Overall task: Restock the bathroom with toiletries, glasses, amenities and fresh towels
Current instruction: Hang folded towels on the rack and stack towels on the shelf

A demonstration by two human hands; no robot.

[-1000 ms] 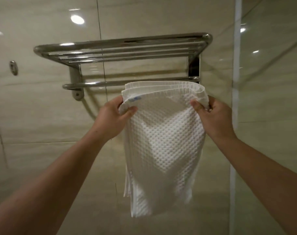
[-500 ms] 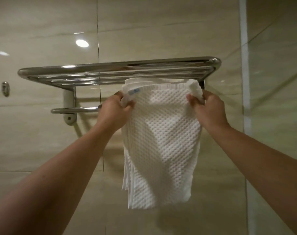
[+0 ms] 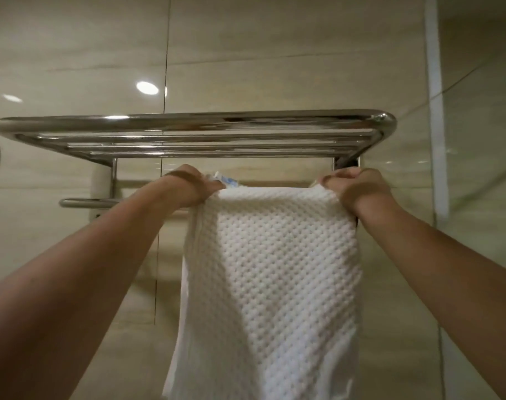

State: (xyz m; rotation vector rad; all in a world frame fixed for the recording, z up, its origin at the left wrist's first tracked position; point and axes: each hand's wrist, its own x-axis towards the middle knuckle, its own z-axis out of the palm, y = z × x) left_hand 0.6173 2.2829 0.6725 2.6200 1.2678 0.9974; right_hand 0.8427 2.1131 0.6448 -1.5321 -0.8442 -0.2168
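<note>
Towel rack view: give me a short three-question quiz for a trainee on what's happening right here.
1. True or false: the left hand and the right hand each grip a top corner of the white towel.
2. On the chrome rack, the towel's top edge is: A, lying on the top shelf; B, under the shelf, by the lower bar; C, above the shelf.
3. Fill in: the small blue-printed label sits beside the ___ hand.
Key: 1 true; 2 B; 3 left.

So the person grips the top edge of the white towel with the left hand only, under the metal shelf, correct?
Not only the left hand: the head view shows the right hand gripping the top edge of the white towel too, under the metal shelf.
</note>
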